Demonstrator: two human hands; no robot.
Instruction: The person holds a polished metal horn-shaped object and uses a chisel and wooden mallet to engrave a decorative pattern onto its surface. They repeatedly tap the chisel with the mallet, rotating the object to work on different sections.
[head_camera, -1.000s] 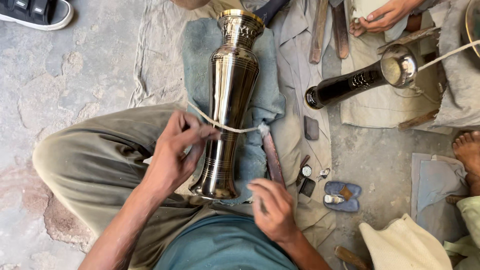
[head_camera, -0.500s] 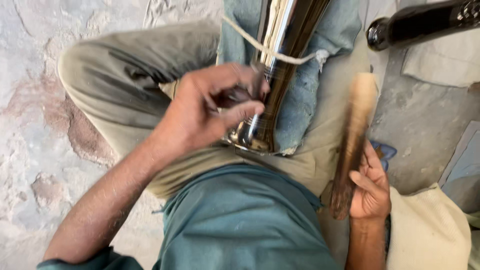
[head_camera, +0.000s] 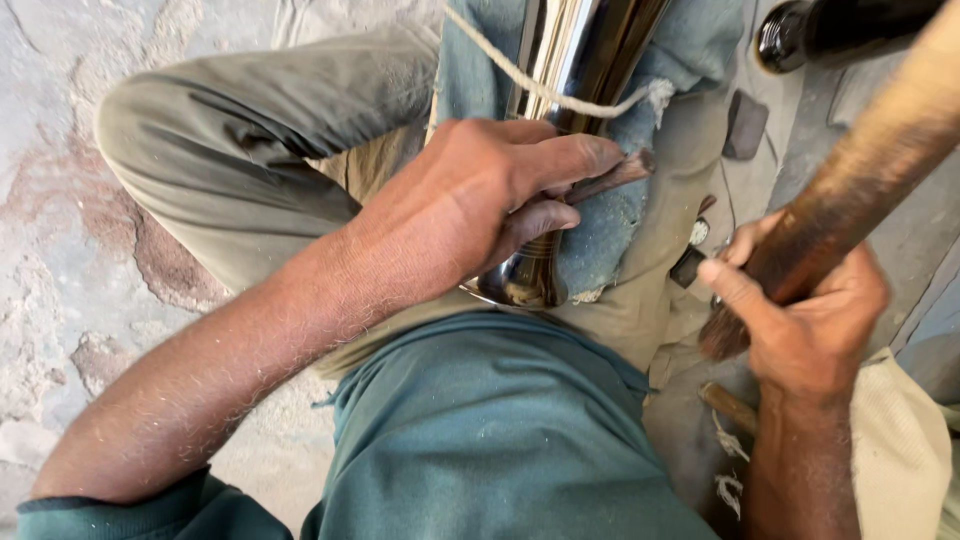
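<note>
Grip first: left hand closed around a thin dark tool, thumb and fingers pinching it against the lower body of the polished metal vase. Tool tip points right, resting on the blue cloth beside the metal.

Right hand wrapped tight around the near end of a wooden stick, which rises up and to the right, clear of the vase.

Vase lies lengthwise across the lap, base toward the person, padded by the cloth and bound with a pale cord.

Step, as judged: tool being set on the metal, stick raised as a striker. Next move would call for a steady tool tip, a still vase, and a light, square blow.

Further out: khaki knee at left, stone floor beyond, dark tube far right.
</note>
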